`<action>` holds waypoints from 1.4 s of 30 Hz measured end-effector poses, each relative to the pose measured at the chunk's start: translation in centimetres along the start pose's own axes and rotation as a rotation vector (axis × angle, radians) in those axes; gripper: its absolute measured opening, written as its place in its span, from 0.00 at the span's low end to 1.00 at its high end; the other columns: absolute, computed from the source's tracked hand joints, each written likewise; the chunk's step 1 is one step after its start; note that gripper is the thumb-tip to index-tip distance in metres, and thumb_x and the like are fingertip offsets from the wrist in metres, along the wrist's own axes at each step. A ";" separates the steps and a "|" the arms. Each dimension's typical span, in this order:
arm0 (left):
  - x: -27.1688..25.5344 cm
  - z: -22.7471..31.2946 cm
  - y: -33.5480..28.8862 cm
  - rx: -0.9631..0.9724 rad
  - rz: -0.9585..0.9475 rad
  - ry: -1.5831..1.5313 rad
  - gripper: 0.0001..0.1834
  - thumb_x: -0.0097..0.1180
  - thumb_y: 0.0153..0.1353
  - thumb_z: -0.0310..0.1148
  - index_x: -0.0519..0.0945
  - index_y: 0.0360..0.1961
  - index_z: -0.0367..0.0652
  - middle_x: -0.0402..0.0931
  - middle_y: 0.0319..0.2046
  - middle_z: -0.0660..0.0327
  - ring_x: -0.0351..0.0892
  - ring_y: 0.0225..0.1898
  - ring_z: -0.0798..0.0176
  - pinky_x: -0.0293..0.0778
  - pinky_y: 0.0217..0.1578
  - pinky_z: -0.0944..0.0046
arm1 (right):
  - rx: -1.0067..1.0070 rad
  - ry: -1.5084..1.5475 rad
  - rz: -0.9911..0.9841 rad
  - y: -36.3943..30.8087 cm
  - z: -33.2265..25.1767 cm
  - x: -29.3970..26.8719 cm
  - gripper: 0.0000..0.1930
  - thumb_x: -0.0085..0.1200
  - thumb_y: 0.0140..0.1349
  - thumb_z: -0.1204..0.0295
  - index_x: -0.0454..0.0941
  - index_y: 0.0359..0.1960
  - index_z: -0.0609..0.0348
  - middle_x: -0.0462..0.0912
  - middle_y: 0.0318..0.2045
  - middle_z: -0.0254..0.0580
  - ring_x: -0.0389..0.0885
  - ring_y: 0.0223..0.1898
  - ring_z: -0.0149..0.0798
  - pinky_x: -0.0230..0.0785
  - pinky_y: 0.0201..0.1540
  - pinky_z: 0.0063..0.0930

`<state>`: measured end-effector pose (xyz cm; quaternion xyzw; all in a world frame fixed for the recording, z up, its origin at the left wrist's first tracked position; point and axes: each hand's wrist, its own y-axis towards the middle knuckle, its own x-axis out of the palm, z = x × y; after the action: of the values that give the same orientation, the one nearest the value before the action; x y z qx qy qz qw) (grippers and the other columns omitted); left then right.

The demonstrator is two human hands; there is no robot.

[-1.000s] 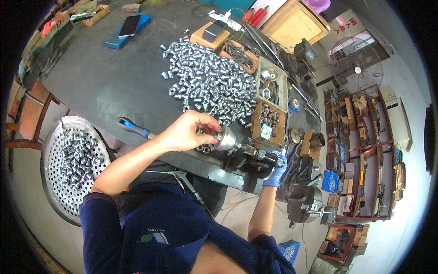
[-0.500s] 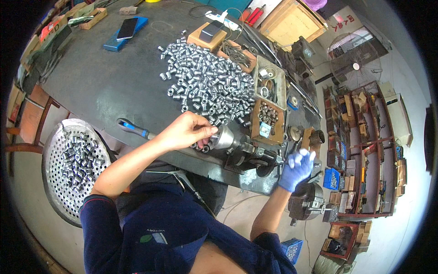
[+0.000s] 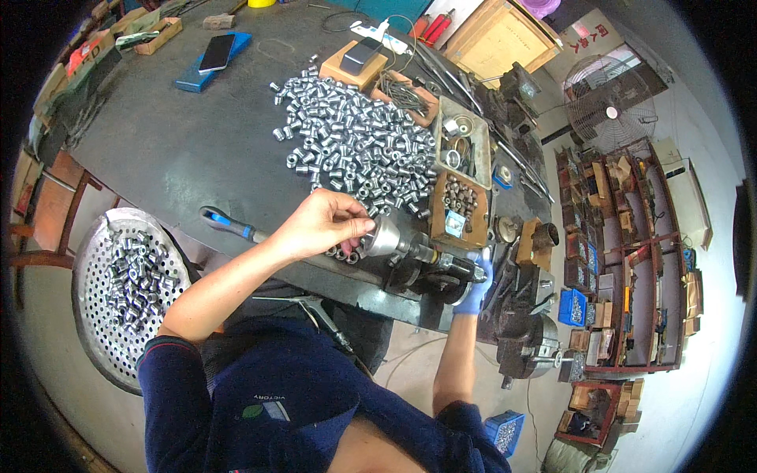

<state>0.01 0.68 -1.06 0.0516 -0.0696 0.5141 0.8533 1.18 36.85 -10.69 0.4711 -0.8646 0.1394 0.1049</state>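
Observation:
My bare left hand (image 3: 327,225) is closed in a pinch at the front of a round steel chuck (image 3: 384,237); the fingers hide what they hold, if anything. The chuck belongs to a dark bench-mounted spindle fixture (image 3: 406,272) at the table's near edge. At its right end is a handwheel (image 3: 465,296). My right hand (image 3: 478,293), in a blue glove, is against or just beside that wheel; its fingers are smeared and partly hidden behind the spindle end. A few small metal bushings (image 3: 341,254) lie under my left hand.
A large heap of steel bushings (image 3: 355,142) covers the table's middle. More fill a perforated metal pan (image 3: 91,296) at left. A blue-and-black handled tool (image 3: 227,223) lies near the left forearm. Parts boxes (image 3: 475,231) stand right of the heap; a vise (image 3: 528,347) sits at right.
My right hand has moved left, from the space right of the fixture to its handwheel. My left hand stays at the chuck.

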 end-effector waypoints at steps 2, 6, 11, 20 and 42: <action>-0.3 0.2 0.1 0.002 0.011 0.008 0.10 0.55 0.56 0.30 0.76 0.32 0.31 0.75 0.21 0.60 0.74 0.20 0.71 0.71 0.22 0.73 | -0.010 0.100 -0.171 3.0 -1.7 0.6 0.11 0.48 0.60 0.61 0.71 0.27 0.54 0.77 0.21 0.32 0.70 0.14 0.23 0.59 0.13 0.14; -2.6 0.6 -1.6 0.017 0.115 0.103 0.09 0.55 0.55 0.29 0.76 0.31 0.31 0.74 0.20 0.61 0.74 0.20 0.71 0.70 0.22 0.73 | -0.192 0.289 -0.198 -0.5 -7.3 4.0 0.17 0.45 0.62 0.59 0.71 0.24 0.60 0.62 0.09 0.29 0.57 0.09 0.22 0.53 0.09 0.17; -8.9 1.1 -10.9 -0.097 0.450 0.470 0.08 0.54 0.55 0.29 0.76 0.28 0.32 0.72 0.16 0.64 0.70 0.17 0.74 0.66 0.18 0.73 | -0.332 0.526 -0.513 -6.7 -8.1 1.5 0.24 0.33 0.66 0.56 0.72 0.26 0.65 0.56 0.09 0.29 0.51 0.09 0.24 0.49 0.11 0.15; -16.5 -1.9 -26.4 -0.309 0.830 1.643 0.12 0.60 0.44 0.31 0.77 0.31 0.39 0.73 0.17 0.50 0.74 0.23 0.48 0.68 0.26 0.55 | 0.141 0.362 -0.108 -5.3 -0.1 -3.4 0.18 0.42 0.62 0.57 0.74 0.28 0.60 0.72 0.16 0.37 0.61 0.10 0.26 0.51 0.08 0.15; -5.1 -2.4 -0.1 -0.047 0.114 -0.057 0.10 0.56 0.50 0.20 0.73 0.35 0.31 0.74 0.26 0.60 0.75 0.29 0.70 0.72 0.30 0.71 | 0.007 0.330 -0.029 -6.4 0.0 -0.9 0.12 0.50 0.58 0.59 0.72 0.25 0.53 0.71 0.15 0.28 0.63 0.12 0.20 0.51 0.11 0.12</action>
<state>-2.10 -3.47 -4.28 0.0422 -0.1085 0.5584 0.8214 7.04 34.30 -10.05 0.4547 -0.8283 0.2163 0.2458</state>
